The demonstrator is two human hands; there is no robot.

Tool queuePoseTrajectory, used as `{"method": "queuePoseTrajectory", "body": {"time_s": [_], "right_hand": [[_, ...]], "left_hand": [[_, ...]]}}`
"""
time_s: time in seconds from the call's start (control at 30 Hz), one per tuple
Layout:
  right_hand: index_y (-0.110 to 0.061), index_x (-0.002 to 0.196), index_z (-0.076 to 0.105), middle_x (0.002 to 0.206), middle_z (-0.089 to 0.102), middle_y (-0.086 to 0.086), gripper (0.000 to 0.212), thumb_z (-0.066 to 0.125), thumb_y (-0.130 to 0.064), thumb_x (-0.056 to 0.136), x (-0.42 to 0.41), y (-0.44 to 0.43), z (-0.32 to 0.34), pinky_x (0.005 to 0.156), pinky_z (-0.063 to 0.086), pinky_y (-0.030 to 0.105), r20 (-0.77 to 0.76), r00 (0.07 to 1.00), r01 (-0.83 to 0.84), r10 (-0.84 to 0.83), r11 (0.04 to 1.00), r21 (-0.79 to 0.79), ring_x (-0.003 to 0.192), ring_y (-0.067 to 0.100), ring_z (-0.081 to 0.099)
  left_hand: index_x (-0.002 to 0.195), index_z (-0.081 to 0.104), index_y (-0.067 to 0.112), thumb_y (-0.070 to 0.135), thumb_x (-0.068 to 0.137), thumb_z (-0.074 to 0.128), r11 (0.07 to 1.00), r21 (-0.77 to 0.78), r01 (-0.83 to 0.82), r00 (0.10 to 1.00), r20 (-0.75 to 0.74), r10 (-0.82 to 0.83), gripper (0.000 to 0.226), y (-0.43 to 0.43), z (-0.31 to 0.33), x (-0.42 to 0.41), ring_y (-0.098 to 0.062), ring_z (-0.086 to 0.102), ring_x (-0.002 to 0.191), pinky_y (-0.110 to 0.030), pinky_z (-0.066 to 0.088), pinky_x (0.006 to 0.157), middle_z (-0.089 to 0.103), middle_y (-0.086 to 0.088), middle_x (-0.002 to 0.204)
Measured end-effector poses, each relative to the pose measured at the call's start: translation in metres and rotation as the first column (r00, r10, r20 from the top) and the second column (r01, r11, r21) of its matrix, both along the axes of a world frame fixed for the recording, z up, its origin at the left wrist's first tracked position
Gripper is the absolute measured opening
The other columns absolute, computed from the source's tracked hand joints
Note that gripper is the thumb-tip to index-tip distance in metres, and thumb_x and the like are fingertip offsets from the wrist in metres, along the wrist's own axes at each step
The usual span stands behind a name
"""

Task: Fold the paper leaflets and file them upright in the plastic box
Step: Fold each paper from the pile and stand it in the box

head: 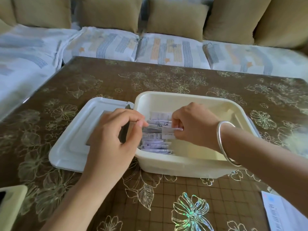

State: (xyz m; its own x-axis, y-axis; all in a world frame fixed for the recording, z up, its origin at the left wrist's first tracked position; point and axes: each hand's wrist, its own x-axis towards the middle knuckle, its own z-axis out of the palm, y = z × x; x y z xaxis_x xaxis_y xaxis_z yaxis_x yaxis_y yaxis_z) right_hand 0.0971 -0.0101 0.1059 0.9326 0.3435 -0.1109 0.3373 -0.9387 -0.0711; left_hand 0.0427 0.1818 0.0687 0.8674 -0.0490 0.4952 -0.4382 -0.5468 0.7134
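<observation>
A cream plastic box [183,161] stands on the table. Several folded white leaflets [155,144] stand upright in a row along its left side. My right hand [193,124] reaches into the box and pinches one folded leaflet [168,133] at the row's right end. My left hand [115,139] hovers over the box's left rim, thumb and forefinger closed together at the top edge of the filed leaflets. Whether its fingertips actually hold paper is hard to see. The right half of the box is bare.
The box's white lid [73,142] lies flat against its left side. A flat printed sheet [283,212] lies at the table's lower right edge. A cream object [11,205] sits at the lower left. A sofa [166,47] with cushions runs behind the table.
</observation>
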Motion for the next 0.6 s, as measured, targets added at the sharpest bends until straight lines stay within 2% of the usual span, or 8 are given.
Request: {"method": "queuePoseTrajectory", "body": {"time_s": [0.13,0.17,0.23,0.37,0.47,0.6], "right_hand": [[-0.026,0.078,0.056,0.09,0.067,0.003,0.007,0.061,-0.021,0.081,-0.001,0.012,-0.001,0.071,0.05,0.027,-0.021,0.999,-0.033,0.032,0.998,-0.049,0.077,0.026,0.058],[-0.023,0.08,0.06,0.09,0.067,0.004,0.003,0.061,-0.02,0.081,-0.001,0.016,-0.002,0.071,0.051,0.028,-0.026,0.999,-0.041,0.04,0.997,-0.058,0.078,0.027,0.059],[-0.019,0.09,0.067,0.092,0.067,0.005,0.009,0.061,-0.019,0.084,0.001,0.023,-0.005,0.072,0.051,0.029,-0.034,0.998,-0.057,0.055,0.996,-0.07,0.083,0.028,0.062],[-0.016,0.096,0.069,0.093,0.068,0.006,0.014,0.058,-0.019,0.088,0.005,0.036,-0.008,0.074,0.052,0.03,-0.028,0.996,-0.082,0.08,0.995,-0.057,0.083,0.027,0.063],[-0.018,0.097,0.071,0.093,0.068,0.005,0.014,0.061,-0.022,0.088,0.004,0.041,-0.008,0.071,0.051,0.03,-0.039,0.996,-0.082,0.081,0.996,-0.027,0.082,0.026,0.063],[-0.025,0.09,0.072,0.093,0.068,-0.001,0.009,0.067,-0.022,0.084,0.006,0.041,-0.009,0.074,0.051,0.028,-0.084,0.994,-0.071,0.072,0.997,0.008,0.085,0.022,0.064]], "left_hand": [[0.087,0.068,0.023,0.023,0.091,0.052,1.0,-0.001,0.0,1.0,-0.01,0.0,0.016,0.001,-0.001,0.0,-0.013,0.059,0.107,-0.024,0.046,0.089,0.065,0.017,0.099],[0.087,0.068,0.022,0.022,0.091,0.053,1.0,-0.008,-0.001,1.0,-0.016,0.001,0.016,0.001,0.0,0.0,-0.013,0.059,0.107,-0.024,0.046,0.089,0.065,0.016,0.099],[0.087,0.069,0.021,0.021,0.091,0.054,1.0,-0.009,-0.004,1.0,-0.016,0.003,0.015,0.0,0.0,0.0,-0.013,0.059,0.107,-0.024,0.046,0.089,0.066,0.016,0.098],[0.087,0.069,0.021,0.022,0.091,0.052,1.0,-0.006,-0.016,1.0,0.0,0.016,0.017,0.0,-0.002,-0.001,-0.011,0.058,0.107,-0.021,0.044,0.089,0.065,0.017,0.099],[0.087,0.069,0.021,0.025,0.092,0.049,1.0,-0.002,-0.021,1.0,0.018,0.021,0.02,0.0,-0.002,-0.003,-0.009,0.058,0.107,-0.016,0.041,0.089,0.065,0.017,0.1],[0.091,0.069,0.02,0.027,0.092,0.05,0.999,0.004,-0.046,0.999,0.023,0.046,0.02,-0.001,-0.002,-0.006,-0.007,0.057,0.108,-0.019,0.043,0.091,0.066,0.017,0.103]]}}
